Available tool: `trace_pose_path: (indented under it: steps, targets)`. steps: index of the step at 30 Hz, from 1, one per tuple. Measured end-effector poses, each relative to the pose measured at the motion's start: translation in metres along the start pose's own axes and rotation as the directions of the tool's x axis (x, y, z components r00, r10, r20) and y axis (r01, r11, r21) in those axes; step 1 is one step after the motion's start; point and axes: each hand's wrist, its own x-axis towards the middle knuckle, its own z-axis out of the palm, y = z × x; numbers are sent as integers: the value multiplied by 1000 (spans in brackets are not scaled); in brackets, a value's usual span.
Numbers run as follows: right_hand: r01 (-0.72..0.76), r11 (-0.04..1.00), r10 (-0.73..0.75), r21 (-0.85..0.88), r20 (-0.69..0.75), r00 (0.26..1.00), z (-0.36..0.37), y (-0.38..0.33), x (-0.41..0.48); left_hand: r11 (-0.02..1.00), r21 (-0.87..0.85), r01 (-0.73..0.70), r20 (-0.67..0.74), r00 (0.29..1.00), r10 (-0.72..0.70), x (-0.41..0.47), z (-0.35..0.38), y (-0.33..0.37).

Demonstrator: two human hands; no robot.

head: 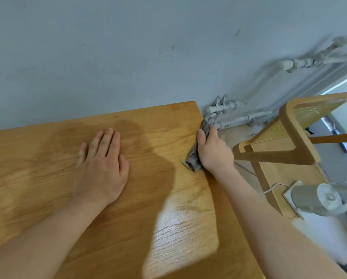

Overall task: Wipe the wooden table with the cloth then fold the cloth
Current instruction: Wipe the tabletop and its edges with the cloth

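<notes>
The wooden table [47, 158] fills the lower left of the head view, its far edge against a grey wall. A bunched grey cloth [195, 156] lies along the table's right edge near the far corner. My right hand [213, 151] is closed around it, pressing it against that edge, with part of the cloth hidden under the palm. My left hand [102, 170] rests flat on the tabletop to the left, fingers spread, holding nothing. A wet-looking sheen shows on the wood in front of the cloth.
A wooden chair with a cane back [285, 137] stands just right of the table. A grey-and-white lamp-like device [321, 199] with a white cable sits on its seat. White pipes [229, 111] run along the wall base beyond the table corner.
</notes>
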Motion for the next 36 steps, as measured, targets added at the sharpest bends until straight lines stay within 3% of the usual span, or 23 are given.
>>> trace_pose_path:
  steps: [5, 13, 23, 30, 34, 36]
  targets:
    - [-30, 1000, 30, 1, 30, 999, -5, 17, -41, 1000, 16, 5, 18, 1000, -5, 0, -2, -1]
    - [-66, 994, 64, 83, 27, 998, 3, -42, 56, 999, 34, 5, 5, 1000, -5, 5, -1, -2]
    - [-66, 979, 41, 192, 128, 991, -17, 60, -96, 1000, 28, 5, -3, 1000, -5, -1, 0, 1]
    - [-94, 989, 85, 118, 72, 994, 2, 2, 9, 998, 66, -13, 3, 1000, 13, 5, 2, -2]
    - [-89, 986, 82, 138, 58, 995, 6, -2, 34, 992, 82, 92, 41, 995, -96, -4, -4, 16]
    - [-78, 984, 68, 161, 70, 995, 4, 4, 25, 999, 47, -3, 86, 996, -1, -23, -3, 54]
